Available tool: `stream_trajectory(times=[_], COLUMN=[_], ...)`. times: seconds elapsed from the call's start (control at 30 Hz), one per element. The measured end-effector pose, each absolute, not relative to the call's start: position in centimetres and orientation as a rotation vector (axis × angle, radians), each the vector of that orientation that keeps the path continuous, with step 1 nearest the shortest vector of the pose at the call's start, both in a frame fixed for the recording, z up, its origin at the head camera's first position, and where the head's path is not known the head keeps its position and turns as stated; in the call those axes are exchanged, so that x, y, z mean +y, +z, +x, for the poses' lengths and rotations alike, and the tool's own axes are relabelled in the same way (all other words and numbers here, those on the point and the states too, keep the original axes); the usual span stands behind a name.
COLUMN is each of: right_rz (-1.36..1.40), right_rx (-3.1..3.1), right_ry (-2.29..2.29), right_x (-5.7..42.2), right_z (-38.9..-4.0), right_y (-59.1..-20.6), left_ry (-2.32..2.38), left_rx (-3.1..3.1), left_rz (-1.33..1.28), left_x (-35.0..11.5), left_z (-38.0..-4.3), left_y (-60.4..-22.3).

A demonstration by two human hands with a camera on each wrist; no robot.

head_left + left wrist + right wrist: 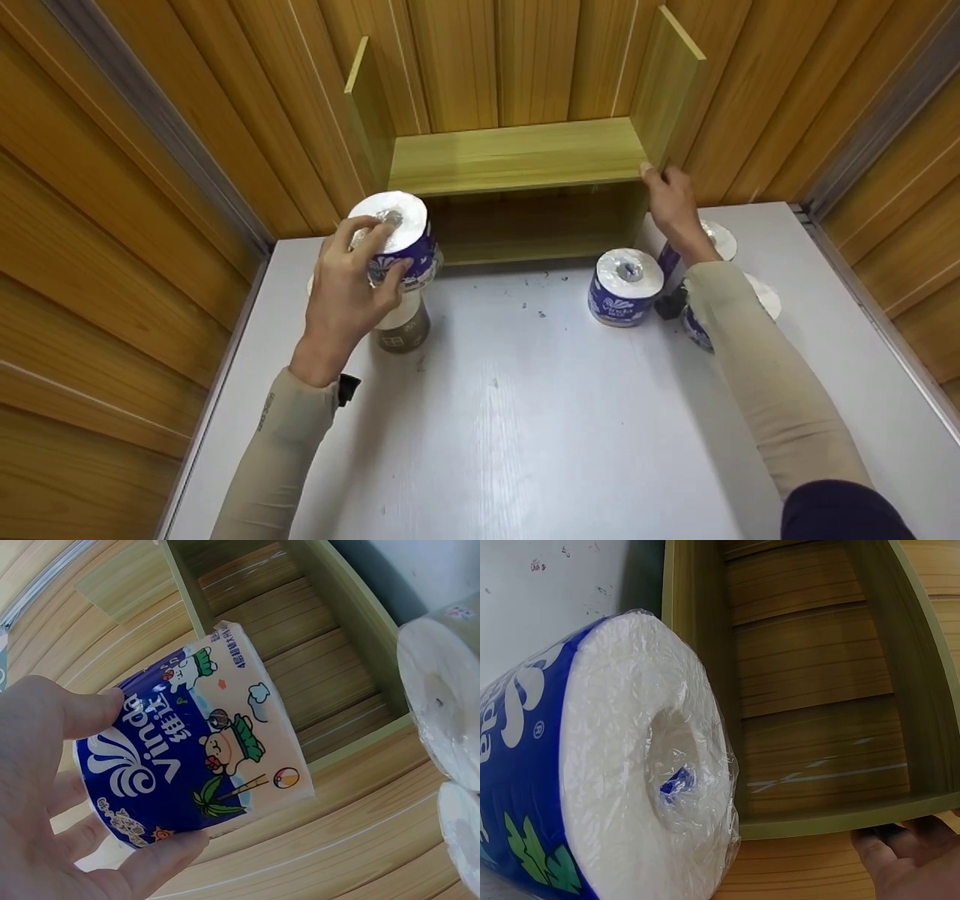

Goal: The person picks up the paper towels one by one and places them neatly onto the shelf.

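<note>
Here's the left hand (345, 292), out toward eleven o'clock over the white tabletop (510, 420), and it's got a blue Vinda toilet roll (210, 742) up in the air! Fingers spread and curled round the wrapper, thumb opposite, gripping it firmly, the printed side facing the left wrist camera. Just beneath, around ten o'clock, stands a brown-wrapped roll (403, 334), apart from the lifted one.

Over to one o'clock: the right hand (673, 206) is at the wooden shelf unit (517, 154), touching its right side panel (667, 82) near the front corner of the middle board. Fingers bent there, but their tips are partly hidden; pinching or merely resting, I cannot tell. The unit stands at twelve, before the plank wall (461, 60). Between one and two, an upright Vinda roll (622, 296); beyond it, by the right forearm, two partly covered rolls (721, 240).
</note>
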State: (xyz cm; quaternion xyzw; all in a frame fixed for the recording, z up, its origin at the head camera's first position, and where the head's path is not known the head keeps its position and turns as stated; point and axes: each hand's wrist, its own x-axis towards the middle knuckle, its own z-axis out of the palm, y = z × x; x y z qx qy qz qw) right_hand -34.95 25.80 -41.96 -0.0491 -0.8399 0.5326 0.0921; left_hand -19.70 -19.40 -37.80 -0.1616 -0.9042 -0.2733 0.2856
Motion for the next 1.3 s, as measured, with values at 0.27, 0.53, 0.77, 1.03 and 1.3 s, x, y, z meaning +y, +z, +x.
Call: stream_trajectory(times=[0.27, 0.53, 0.77, 1.03, 1.3], right_rz=[-0.114, -0.107, -0.119, -0.13, -0.131], right_rx=[-2.464, -2.467, -2.481, -2.454, -2.462], right_ry=[1.614, 1.616, 1.627, 1.621, 1.593], right_x=[25.8, 26.0, 26.1, 25.9, 26.0], right_z=[-35.0, -35.0, -34.8, -34.9, -35.0], right_y=[-42.1, -42.2, -42.1, -42.3, -42.3], left_ry=[-0.7, -0.659, -0.668, -0.636, -0.619], left_rx=[-2.414, -2.39, -2.416, -2.445, -2.451], left_rz=[-0.42, -0.44, -0.434, -0.419, -0.435], left_x=[-19.0, -18.6, -18.4, -18.1, -17.7], left_z=[-19.8, -20.3, -20.6, -21.0, -21.4], left_y=[-37.8, -37.8, -37.6, -37.5, -37.0])
